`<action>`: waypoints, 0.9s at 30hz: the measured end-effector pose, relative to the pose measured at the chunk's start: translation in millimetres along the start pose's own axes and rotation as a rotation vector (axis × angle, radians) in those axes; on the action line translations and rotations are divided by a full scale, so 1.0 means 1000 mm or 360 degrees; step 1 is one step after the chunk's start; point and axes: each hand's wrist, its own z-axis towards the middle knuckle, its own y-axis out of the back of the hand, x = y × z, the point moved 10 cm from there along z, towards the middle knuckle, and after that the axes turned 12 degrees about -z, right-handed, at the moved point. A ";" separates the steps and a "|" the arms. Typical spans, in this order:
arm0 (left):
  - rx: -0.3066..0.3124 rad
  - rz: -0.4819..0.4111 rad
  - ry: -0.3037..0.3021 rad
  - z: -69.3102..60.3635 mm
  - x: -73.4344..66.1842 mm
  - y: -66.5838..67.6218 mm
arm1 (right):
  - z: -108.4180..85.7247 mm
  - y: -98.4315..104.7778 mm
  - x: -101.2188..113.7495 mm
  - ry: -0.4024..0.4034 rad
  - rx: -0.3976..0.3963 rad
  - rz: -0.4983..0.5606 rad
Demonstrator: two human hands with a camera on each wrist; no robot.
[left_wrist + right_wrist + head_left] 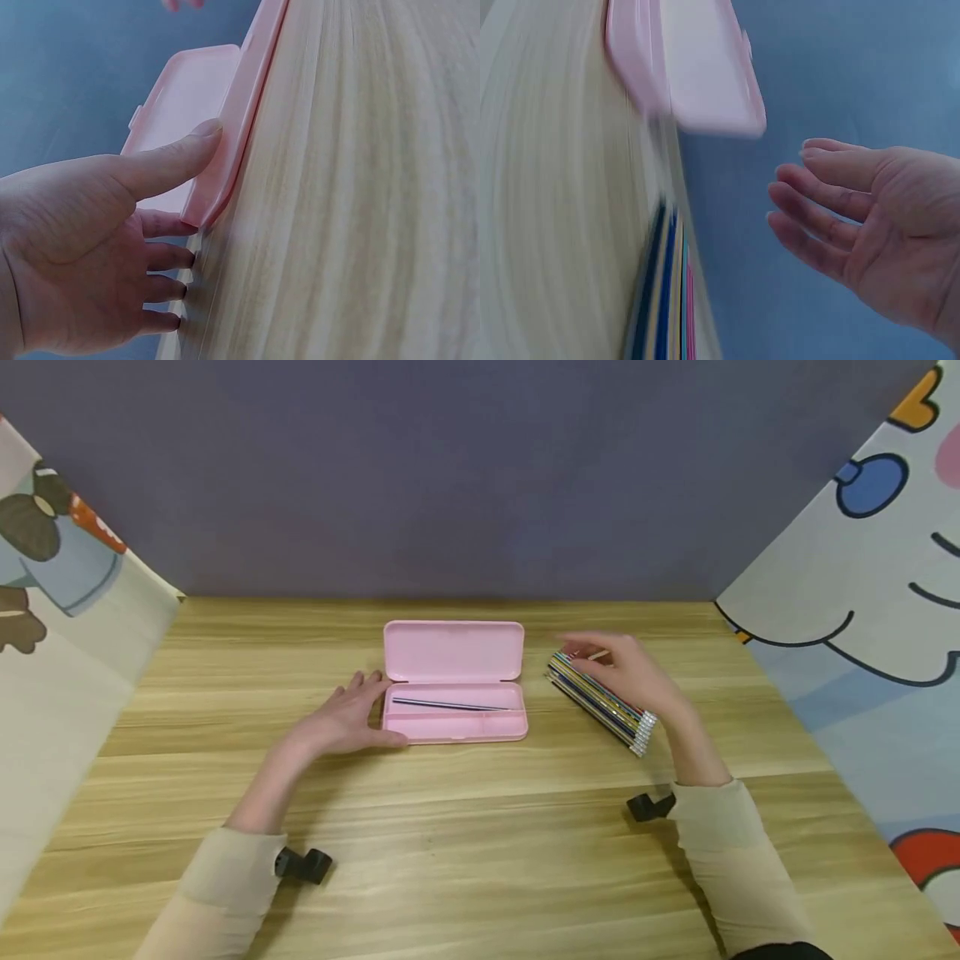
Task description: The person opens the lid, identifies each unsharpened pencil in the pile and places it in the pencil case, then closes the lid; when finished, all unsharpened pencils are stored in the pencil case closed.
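Note:
An opened pink pencil case [431, 727] lies on the table with its lid [453, 652] tilted back. In its long rear compartment is a dark, slim pencil [450, 704]. My left hand [345, 718] rests against the case's left end, its thumb [180, 157] along the front wall and its fingers spread straight at the side. To the right of the case, a row of pencils [600, 706] in several colours lies slantwise, white eraser ends toward me. My right hand [626, 672] hovers over their far ends, fingers loosely bent with nothing between them in the right wrist view.
A wood-grain table [450, 843] bears everything. Behind it rises a dark grey-blue panel [450, 485]. Cartoon-printed panels flank the table on the left [75, 693] and right [862, 693]. Each sleeve carries a small black wrist camera.

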 end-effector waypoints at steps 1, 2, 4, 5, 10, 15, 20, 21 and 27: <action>-0.0002 0.0002 0.0002 -0.001 0.000 0.001 | -0.006 0.003 -0.012 -0.0035 0.0013 -0.0007; -0.0004 0.0006 0.0004 -0.002 0.000 0.002 | -0.011 0.004 -0.023 -0.0060 0.0035 -0.0008; -0.0007 0.0011 0.0008 -0.003 0.001 0.004 | -0.019 0.004 -0.040 -0.0079 0.0080 -0.0002; -0.0009 0.0012 0.0009 -0.004 0.001 0.005 | -0.022 0.003 -0.047 -0.0093 0.0102 0.0006; -0.0006 0.0002 0.0023 -0.006 0.001 0.006 | -0.028 -0.001 -0.065 -0.0132 0.0185 0.0078; -0.0002 -0.0002 0.0032 -0.006 0.001 0.004 | -0.029 -0.007 -0.070 -0.0159 0.0239 0.0107; 0.0000 0.0003 0.0024 -0.005 0.000 0.003 | -0.030 -0.014 -0.076 -0.0176 0.0271 0.0071; 0.0002 0.0004 0.0025 -0.004 0.001 0.002 | -0.030 -0.015 -0.078 -0.0178 0.0272 0.0059; 0.0010 0.0013 0.0015 -0.001 -0.001 0.000 | -0.032 -0.020 -0.086 -0.0196 0.0279 -0.0004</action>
